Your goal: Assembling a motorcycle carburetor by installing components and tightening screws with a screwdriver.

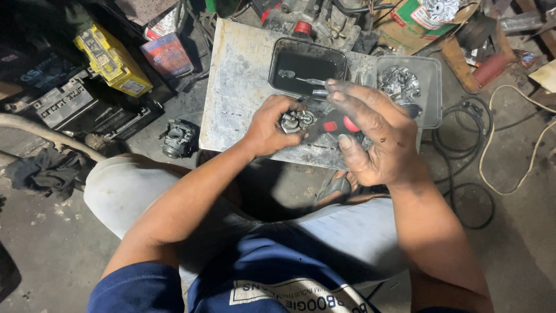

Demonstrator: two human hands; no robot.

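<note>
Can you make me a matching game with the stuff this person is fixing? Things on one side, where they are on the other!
Things:
1. small metal part
2. red and black tool
3. yellow box
4. black cable

Places:
A. on the floor to the right of the board
B. in the left hand
C. on the far left among dark clutter
D. in the right hand

Pairs: 1-B, 2-D, 3-C, 4-A

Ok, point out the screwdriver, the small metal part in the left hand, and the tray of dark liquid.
screwdriver [339,124], head view, on its red and black handle.
small metal part [296,120], head view, on its shiny top.
tray of dark liquid [277,51], head view, on its left rim.
</note>
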